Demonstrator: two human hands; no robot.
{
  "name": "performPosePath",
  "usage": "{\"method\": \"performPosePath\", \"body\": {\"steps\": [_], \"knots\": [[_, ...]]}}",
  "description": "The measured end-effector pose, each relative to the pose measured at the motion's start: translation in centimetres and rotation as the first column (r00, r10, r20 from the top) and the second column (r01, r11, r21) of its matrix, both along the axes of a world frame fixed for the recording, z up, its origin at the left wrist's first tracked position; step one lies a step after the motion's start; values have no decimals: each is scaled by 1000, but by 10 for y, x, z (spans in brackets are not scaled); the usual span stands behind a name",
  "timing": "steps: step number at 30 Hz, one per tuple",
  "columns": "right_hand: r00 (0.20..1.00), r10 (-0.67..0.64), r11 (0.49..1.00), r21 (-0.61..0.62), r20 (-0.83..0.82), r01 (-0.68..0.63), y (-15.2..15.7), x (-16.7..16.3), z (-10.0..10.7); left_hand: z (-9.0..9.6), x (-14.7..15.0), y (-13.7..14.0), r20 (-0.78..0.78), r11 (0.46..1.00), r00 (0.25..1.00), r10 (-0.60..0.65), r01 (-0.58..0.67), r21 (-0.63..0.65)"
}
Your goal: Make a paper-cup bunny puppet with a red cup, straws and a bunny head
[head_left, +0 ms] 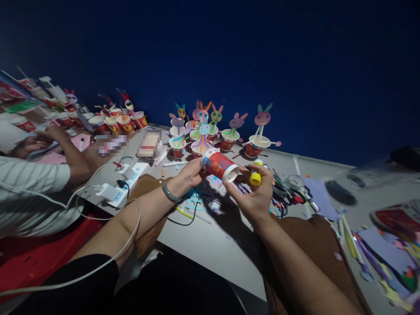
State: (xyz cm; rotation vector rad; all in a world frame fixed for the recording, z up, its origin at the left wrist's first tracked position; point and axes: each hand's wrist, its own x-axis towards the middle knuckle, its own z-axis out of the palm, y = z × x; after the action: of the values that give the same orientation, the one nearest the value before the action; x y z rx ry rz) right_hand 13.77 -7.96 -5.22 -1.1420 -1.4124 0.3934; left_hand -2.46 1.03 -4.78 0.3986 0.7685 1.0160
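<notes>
Tilted on its side above the table, a red patterned paper cup (219, 165) is held between both hands. My left hand (193, 172) is closed around its left end. My right hand (254, 192) steadies the other end with thumb and finger, and the same hand grips a yellow glue stick (256, 176) between its fingers. Just behind the cup stand several paper cups, each with a rabbit-like paper figure, such as the pink-faced figure (263, 118) at the right. Blue paper scraps (196, 202) lie on the table beneath my hands.
A white power strip (129, 183) with plugs and cables sits left of my arm. Scissors (282, 190) and a tape roll (295, 181) lie to the right, by purple paper (317, 197). At the left another person's arm (70, 148) reaches over the table. A blue wall (210, 52) rises behind.
</notes>
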Motion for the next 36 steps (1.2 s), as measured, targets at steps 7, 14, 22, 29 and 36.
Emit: {"method": "performPosePath", "body": {"steps": [7,14,22,29,36], "knots": [[987,31,998,-50,-161,-39,1,3,7,8,0,-1,-35,986,990,-139,142,90],[964,116,991,-36,-238,-128,4,4,6,6,0,-2,-66,974,988,-143,152,168],[961,152,983,-66,-231,-171,2,1,8,3,-3,-2,-21,974,994,-111,113,198],[948,100,992,-43,-303,-118,6,2,5,9,-3,-4,-20,972,992,-121,123,201],[931,166,983,-18,-324,-181,7,5,8,14,-3,-7,-54,955,993,-103,114,275]]}}
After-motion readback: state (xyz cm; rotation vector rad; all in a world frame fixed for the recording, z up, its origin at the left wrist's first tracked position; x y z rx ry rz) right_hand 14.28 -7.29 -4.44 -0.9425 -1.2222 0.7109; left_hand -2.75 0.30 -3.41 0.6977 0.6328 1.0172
